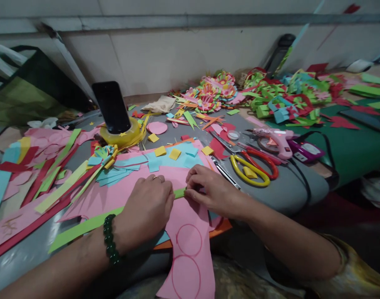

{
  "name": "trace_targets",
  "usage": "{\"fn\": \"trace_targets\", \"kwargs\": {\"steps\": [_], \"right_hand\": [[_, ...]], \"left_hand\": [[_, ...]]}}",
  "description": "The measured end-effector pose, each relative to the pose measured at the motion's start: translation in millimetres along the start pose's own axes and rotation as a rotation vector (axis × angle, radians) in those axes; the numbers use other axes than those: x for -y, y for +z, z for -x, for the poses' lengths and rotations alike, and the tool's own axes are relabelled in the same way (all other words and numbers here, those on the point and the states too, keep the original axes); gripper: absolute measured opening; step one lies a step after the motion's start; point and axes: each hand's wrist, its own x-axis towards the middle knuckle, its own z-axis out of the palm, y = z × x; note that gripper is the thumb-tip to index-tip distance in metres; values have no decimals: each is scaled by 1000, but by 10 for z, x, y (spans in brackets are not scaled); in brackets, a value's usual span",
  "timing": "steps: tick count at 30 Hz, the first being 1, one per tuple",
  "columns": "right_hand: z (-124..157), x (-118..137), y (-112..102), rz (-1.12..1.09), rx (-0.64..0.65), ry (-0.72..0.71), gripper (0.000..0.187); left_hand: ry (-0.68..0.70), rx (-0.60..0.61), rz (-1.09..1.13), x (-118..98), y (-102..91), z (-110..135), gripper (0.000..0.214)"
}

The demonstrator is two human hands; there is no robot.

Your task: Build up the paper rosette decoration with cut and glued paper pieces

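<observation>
A long green paper strip (84,227) runs from the lower left up to the middle of the table. My left hand (146,211), with a ring and a dark green bead bracelet, is closed over it. My right hand (210,189) pinches the strip's short end (179,193) between fingers and thumb. Both hands rest on a pink paper sheet (190,257) with circles drawn on it.
Scissors with yellow and red handles (252,166) and a pink glue gun (275,139) lie to the right. A black phone (110,106) stands in a yellow tape roll (121,136). Paper strips cover the left side; finished paper flowers (215,91) pile at the back.
</observation>
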Motion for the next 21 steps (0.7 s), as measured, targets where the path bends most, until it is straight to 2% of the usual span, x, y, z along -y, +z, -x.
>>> {"fn": "trace_targets", "kwargs": {"steps": [5,21], "right_hand": [[-1,11,10,-4,-3,37,3],[18,-35,32,-43,-36,-38,7]], "left_hand": [[-8,11,-2,-8,18,17,21],[-2,-8,-45,-7,31,44,24]]}}
